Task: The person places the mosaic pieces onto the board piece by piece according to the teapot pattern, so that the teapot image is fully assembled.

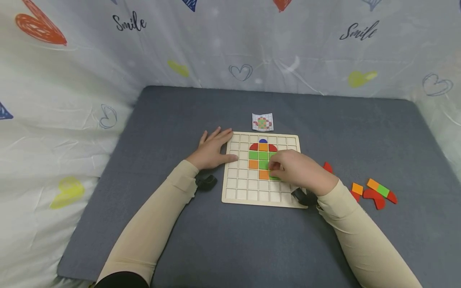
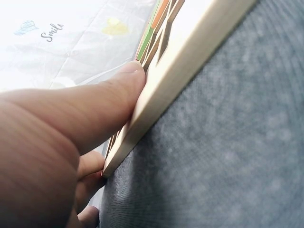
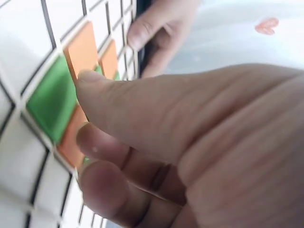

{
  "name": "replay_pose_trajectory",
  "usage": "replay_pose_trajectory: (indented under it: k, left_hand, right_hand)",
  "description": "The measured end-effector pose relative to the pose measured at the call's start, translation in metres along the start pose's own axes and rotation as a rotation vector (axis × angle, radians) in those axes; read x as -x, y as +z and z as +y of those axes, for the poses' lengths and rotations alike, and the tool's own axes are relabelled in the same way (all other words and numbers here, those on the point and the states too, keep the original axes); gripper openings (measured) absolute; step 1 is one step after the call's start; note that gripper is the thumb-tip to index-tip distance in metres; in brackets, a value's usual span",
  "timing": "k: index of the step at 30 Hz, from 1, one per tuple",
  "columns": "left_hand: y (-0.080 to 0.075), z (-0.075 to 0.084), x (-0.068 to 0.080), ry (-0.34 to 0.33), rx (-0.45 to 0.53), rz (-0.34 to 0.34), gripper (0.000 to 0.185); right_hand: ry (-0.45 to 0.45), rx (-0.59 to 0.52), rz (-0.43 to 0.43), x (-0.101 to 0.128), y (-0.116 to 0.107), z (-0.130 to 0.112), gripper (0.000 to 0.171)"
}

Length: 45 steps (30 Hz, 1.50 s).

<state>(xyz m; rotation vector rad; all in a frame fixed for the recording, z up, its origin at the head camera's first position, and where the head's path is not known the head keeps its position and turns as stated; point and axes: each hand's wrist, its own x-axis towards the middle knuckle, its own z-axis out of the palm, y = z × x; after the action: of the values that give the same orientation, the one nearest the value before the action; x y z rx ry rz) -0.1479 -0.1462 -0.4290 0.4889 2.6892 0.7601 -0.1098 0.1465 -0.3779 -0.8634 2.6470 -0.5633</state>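
Observation:
A wooden grid board (image 1: 242,196) lies on the grey table, holding several green, orange, red and blue tiles near its middle. My left hand (image 1: 212,154) rests at the board's upper left, thumb on the rim and fingers spread at the corner. In the left wrist view, that thumb (image 2: 111,102) presses the board's edge. Over the tiles, my right hand (image 1: 297,168) has thumb and fingers curled round an orange square tile (image 3: 72,142). Beside that tile are a green square tile (image 3: 53,99) and another orange tile (image 3: 81,50). The fingers partly hide the held tile.
A small printed pattern card (image 1: 263,122) lies beyond the board's far edge. Loose red pieces (image 1: 375,198), an orange square (image 1: 357,189) and a green square (image 1: 383,191) lie to the right. A patterned curtain (image 1: 216,44) surrounds the table (image 1: 216,248).

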Motion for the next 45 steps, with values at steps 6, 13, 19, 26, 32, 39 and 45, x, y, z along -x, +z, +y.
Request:
replay_pose_trajectory:
  k: [6,13,19,26,32,39,45]
  left_hand:
    - [0.0,0.001,-0.001,0.006,0.001,0.002,0.094]
    - [0.0,0.001,0.0,0.005,0.009,-0.001,0.094]
    - [-0.002,0.001,0.002,0.002,0.017,0.001,0.094]
    - [-0.002,0.0,0.002,0.014,0.03,0.005,0.093]
    - [-0.002,0.001,0.001,0.01,0.025,0.004,0.093]
    - [-0.001,0.001,0.001,0.005,0.023,0.003,0.094]
    - [0.0,0.0,0.0,0.011,0.022,0.009,0.094]
  right_hand:
    - [0.059,-0.011,0.004,0.02,-0.014,0.014,0.011]
    - [0.127,-0.008,0.033,0.048,-0.024,0.035,0.012]
    - [0.153,-0.023,0.055,0.07,-0.033,0.058,0.018]
    - [0.238,-0.072,0.004,0.093,-0.037,0.078,0.015]
    - [0.256,-0.04,-0.011,0.104,-0.033,0.086,0.017]
    - [0.279,-0.045,-0.009,0.116,-0.025,0.095,0.024]
    - [0.305,-0.07,-0.017,0.122,-0.022,0.101,0.028]
